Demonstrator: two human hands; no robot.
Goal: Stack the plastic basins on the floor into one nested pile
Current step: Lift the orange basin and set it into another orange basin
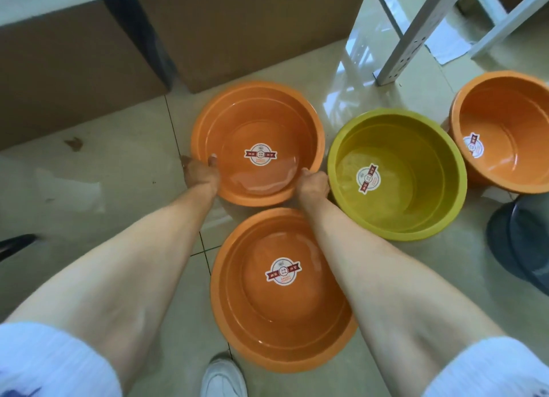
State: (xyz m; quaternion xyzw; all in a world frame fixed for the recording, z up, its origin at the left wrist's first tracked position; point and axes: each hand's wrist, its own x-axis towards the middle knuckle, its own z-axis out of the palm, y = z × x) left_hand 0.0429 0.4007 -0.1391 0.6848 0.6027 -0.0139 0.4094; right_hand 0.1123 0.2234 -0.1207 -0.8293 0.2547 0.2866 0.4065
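Note:
Several plastic basins stand on the tiled floor, each with a round sticker inside. The far orange basin (258, 120) is gripped at its near rim by both hands: my left hand (199, 171) on the left side, thumb inside the rim, and my right hand (313, 182) on the right side. A second orange basin (267, 322) sits just below it, between my forearms. A yellow-green basin (416, 212) stands to the right. A third orange basin (511, 111) is at the far right, partly cut off by the frame edge.
Cardboard boxes (237, 34) stand against the back. A white metal frame leg (413, 37) rises at the upper right. A dark round object (523, 242) lies at the right edge. My white shoe (224, 379) is at the bottom.

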